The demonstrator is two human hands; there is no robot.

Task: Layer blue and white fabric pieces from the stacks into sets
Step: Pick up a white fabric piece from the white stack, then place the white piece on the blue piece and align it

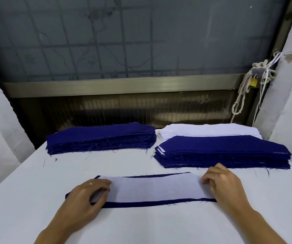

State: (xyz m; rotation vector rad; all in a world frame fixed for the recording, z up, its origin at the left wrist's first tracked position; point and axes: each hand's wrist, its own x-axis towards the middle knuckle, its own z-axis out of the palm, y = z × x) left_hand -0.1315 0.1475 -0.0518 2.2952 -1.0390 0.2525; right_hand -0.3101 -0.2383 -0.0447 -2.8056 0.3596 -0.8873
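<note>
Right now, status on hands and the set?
Left hand on white piece, left end; right hand pinching right end. White piece lies on blue piece. Nothing in the way.

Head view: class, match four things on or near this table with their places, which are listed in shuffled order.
Things
1. single white piece
2. left blue stack
3. white stack
4. padlock

Places
a. hanging beside the rope
b. far right, behind the right blue stack
c. far left on the table
d. lying on a blue piece, nearest the camera

Pairs: 1-d; 2-c; 3-b; 4-a
</note>
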